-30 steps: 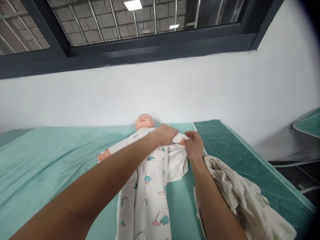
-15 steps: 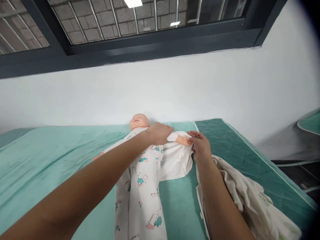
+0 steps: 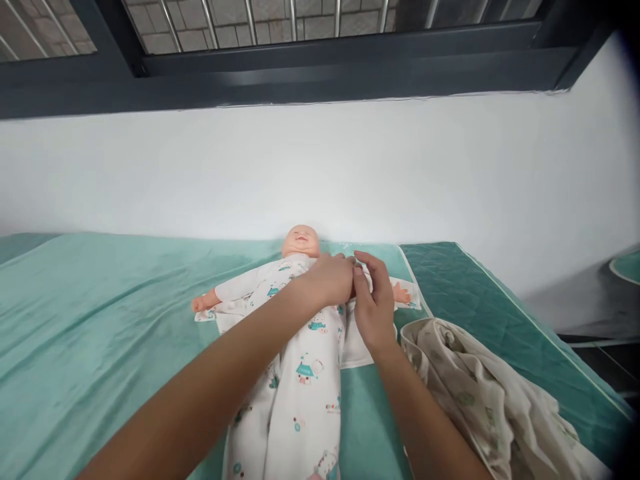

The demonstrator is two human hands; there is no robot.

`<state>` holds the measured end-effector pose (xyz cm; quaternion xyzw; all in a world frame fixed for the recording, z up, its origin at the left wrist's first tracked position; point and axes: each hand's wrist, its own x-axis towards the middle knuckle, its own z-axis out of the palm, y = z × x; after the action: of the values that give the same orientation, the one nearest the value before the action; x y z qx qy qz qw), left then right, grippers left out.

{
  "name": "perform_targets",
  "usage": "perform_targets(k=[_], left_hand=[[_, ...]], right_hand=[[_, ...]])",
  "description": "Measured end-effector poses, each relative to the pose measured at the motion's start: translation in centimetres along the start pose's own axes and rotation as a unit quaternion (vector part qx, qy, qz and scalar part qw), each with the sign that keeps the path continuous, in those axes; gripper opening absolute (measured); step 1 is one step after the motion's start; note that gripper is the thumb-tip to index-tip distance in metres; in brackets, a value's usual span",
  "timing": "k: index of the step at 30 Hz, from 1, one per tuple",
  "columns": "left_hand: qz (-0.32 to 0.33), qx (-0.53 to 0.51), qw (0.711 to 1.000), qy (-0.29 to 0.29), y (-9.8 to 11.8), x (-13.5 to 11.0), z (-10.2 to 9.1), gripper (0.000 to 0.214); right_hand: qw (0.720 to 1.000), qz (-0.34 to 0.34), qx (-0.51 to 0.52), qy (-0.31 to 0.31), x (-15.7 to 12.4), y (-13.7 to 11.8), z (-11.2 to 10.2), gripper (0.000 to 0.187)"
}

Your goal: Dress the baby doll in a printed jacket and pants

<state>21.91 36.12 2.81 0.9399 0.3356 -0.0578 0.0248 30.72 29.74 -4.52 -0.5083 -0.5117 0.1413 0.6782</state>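
A baby doll [image 3: 301, 241] lies on its back in a white one-piece [image 3: 310, 360] printed with small teal and pink figures, its head by the wall. My left hand [image 3: 334, 279] reaches across its chest, fingers closed at the sleeve by the shoulder on the right side. Meeting it there, my right hand [image 3: 375, 303] has thumb and fingers curled around that sleeved arm. Both hands hide most of the sleeve; the doll's hand [image 3: 401, 293] pokes out beyond them. White cloth [image 3: 356, 350] lies under this arm. The doll's other arm [image 3: 235, 285] is stretched out to the left.
A crumpled cream cloth [image 3: 470, 380] with a faint print lies right of my right forearm. Beneath everything is a light green sheet [image 3: 125, 320], with a darker green quilted part [image 3: 480, 293] at the right. Behind stands a white wall [image 3: 250, 173] under a dark window frame [image 3: 325, 73].
My right hand has left the doll's hand and moved in along the arm towards my left hand. The doll's arm now points outward through a printed sleeve end. The view has shifted.
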Motion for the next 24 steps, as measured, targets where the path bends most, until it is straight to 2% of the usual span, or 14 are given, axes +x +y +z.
perform_targets(k=[2, 4, 5, 7, 9, 13, 16, 20, 24], left_hand=[[-0.038, -0.055, 0.99, 0.123, -1.5, -3.8, 0.6, 0.02], [-0.127, -0.148, 0.948, 0.251, -3.2, -7.4, 2.1, 0.029], [-0.166, -0.198, 0.921, 0.292, -4.0, -8.9, 2.9, 0.031], [-0.206, -0.29, 0.871, 0.339, -5.2, -10.7, 4.6, 0.035], [-0.207, -0.353, 0.844, 0.348, -5.9, -11.3, 5.8, 0.037], [-0.188, -0.393, 0.829, 0.349, -6.2, -10.6, 6.5, 0.029], [-0.18, -0.383, 0.824, 0.376, -6.1, -10.3, 6.4, 0.018], [-0.131, -0.299, 0.836, 0.442, -5.4, -10.3, 6.3, 0.024], [-0.055, -0.193, 0.852, 0.484, -4.7, -10.4, 6.3, 0.037]], right_hand=[[0.994, 0.068, 0.047, -0.071, -0.6, -0.1, 0.8, 0.035], [0.979, 0.103, 0.074, -0.16, -1.1, 0.0, 1.5, 0.037], [0.972, 0.102, 0.078, -0.194, -1.4, 0.0, 1.8, 0.037], [0.968, 0.083, 0.074, -0.226, -1.9, 0.1, 2.2, 0.038], [0.967, 0.08, 0.063, -0.234, -2.1, 0.0, 2.4, 0.04], [0.958, 0.116, 0.043, -0.258, -2.0, -0.3, 2.2, 0.047], [0.954, 0.123, 0.033, -0.272, -1.9, -0.4, 1.9, 0.051], [0.95, 0.116, 0.024, -0.289, -1.8, -0.6, 1.6, 0.055], [0.951, 0.062, -0.009, -0.302, -1.9, -1.3, 1.5, 0.042]])
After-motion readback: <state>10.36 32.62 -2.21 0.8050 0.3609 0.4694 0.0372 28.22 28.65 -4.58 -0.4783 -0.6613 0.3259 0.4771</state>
